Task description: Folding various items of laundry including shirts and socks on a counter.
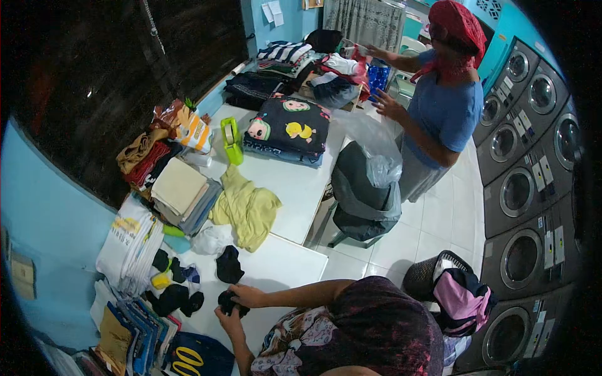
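A small bundled black cloth, seemingly a sock (227, 302), is held between both hands above the white table (296, 268). My right hand (247, 296) grips it from above with bent fingers. From below, my left hand (229, 323) holds its lower edge. Another black sock-like bundle (229, 265) lies just past my right hand. Several dark small pieces (173, 299) rest to the left of the hands, with a yellow piece (161, 280) among them. A navy garment with yellow print (200, 355) lies beside my left forearm.
Folded stacks of white shirts (129, 249), coloured clothes (141, 336) and towels (181, 188) line the wall side. A loose yellow-green shirt (247, 207) and green tape dispenser (231, 141) lie beyond. A co-worker (442, 103) stands near a plastic-lined chair (362, 188). A laundry basket (418, 277) is behind.
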Tool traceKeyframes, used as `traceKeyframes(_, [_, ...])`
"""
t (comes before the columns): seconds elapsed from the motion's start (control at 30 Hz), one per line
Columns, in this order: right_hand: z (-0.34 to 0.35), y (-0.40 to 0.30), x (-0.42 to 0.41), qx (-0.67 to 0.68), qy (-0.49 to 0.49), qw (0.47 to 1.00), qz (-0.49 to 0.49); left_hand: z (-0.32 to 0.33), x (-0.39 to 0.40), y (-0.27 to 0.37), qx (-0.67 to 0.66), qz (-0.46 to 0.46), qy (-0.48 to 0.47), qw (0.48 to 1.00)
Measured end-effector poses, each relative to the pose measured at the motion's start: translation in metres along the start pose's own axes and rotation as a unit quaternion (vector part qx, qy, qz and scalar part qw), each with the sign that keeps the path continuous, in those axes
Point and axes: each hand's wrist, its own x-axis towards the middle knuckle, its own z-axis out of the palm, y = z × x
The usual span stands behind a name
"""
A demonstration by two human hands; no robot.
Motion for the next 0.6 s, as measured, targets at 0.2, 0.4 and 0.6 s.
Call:
traceKeyframes(0.2, [-0.008,0.013,-0.001,0.047,0.028,0.997,-0.054,0.0,0.006,-0.003,-0.144,0.009,-0.075,0.987])
traceKeyframes(0.4, [0.01,0.02,-0.005,0.045,0.019,0.991,-0.124,-0.01,-0.004,-0.012,-0.123,0.025,-0.097,0.987])
traceKeyframes(0.6, [0.001,0.017,-0.018,0.078,-0.016,0.992,-0.102,-0.008,-0.011,-0.009,-0.194,-0.02,-0.126,0.973])
